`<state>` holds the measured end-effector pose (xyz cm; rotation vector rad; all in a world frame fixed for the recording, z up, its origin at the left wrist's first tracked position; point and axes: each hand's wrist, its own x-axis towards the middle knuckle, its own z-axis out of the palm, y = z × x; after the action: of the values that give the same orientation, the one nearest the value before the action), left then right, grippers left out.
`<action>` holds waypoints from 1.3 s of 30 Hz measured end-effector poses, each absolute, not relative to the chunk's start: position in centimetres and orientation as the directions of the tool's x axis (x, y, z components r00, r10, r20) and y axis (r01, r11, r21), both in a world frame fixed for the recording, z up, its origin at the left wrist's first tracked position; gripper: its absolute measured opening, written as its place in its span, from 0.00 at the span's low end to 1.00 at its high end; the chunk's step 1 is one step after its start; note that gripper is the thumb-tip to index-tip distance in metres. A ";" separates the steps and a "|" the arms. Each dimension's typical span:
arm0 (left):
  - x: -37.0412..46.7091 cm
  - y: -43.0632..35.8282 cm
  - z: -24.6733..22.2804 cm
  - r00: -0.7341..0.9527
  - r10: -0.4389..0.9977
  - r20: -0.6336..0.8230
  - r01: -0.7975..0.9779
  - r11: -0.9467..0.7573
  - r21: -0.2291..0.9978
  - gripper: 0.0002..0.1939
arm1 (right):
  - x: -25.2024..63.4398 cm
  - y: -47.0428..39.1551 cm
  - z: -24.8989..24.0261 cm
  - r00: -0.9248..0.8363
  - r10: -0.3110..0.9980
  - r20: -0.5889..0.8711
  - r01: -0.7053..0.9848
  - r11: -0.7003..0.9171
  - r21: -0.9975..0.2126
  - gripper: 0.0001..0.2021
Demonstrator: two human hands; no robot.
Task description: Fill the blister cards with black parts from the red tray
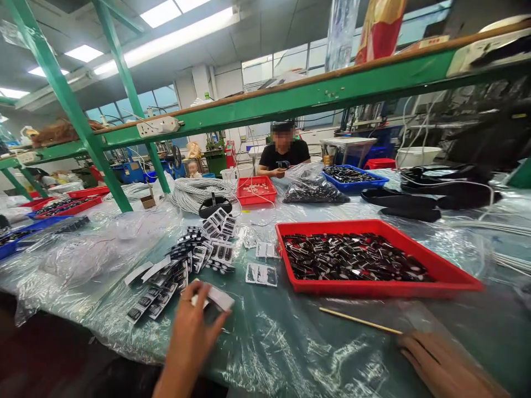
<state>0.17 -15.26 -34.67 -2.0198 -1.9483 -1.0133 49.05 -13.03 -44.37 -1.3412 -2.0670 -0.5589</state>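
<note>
grips a white-backed pack (220, 298) between thumb and fingers of the left hand (191, 326). holds the right hand (442, 356) low over the table (290, 342), blurred, by one end of a thin stick (360, 321); cannot tell whether grasping it. has a heap of blister packs (166, 282) just beside the left hand, and, farther out, two loose packs (261, 274) near a large red tray (385, 288) of dark pieces (348, 257). faces a seated person (284, 157) beyond a filled plastic bag (313, 188).
</note>
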 end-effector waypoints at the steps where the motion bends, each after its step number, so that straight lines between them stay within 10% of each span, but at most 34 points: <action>1: 2.0 -15.8 -35.5 -0.036 0.853 0.520 0.916 -0.180 0.359 0.24 | 48.5 -13.2 -43.3 -0.377 0.640 0.670 0.902 0.417 0.109 0.14; 5: 8.2 -17.3 -36.6 0.076 0.956 0.284 0.897 -0.190 0.399 0.36 | 45.8 -12.4 -38.8 -0.532 0.627 0.569 0.847 0.406 0.345 0.19; 10: 8.2 -17.2 -33.2 0.223 0.963 0.154 0.899 -0.264 0.349 0.28 | 44.4 -11.3 -36.7 -0.630 0.679 0.377 0.777 0.555 0.298 0.18; 15: 7.5 -14.1 -33.0 0.454 0.879 0.143 0.755 -0.465 0.462 0.32 | 41.8 -13.2 -31.5 -0.412 0.856 0.313 0.769 0.511 -0.384 0.08; 20: 10.3 -13.6 -35.4 0.379 0.904 0.197 0.748 -0.425 0.509 0.25 | 33.9 -14.0 -28.9 -0.277 0.922 0.271 -0.036 0.272 -0.962 0.08; 24: 11.2 -14.2 -35.8 0.321 0.921 0.219 0.748 -0.388 0.539 0.22 | 27.5 -11.6 -30.7 -0.135 0.981 0.138 -0.514 0.050 -0.856 0.25; 39: 11.0 -13.8 -35.8 0.337 0.918 0.209 0.728 -0.395 0.560 0.22 | 23.6 -8.2 -32.7 -0.069 0.987 0.147 -0.471 0.098 -0.877 0.31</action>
<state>11.03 -13.85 -35.77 -2.8506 -1.8528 -0.9075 23.56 -8.21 -32.69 -0.7081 -0.9719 1.3801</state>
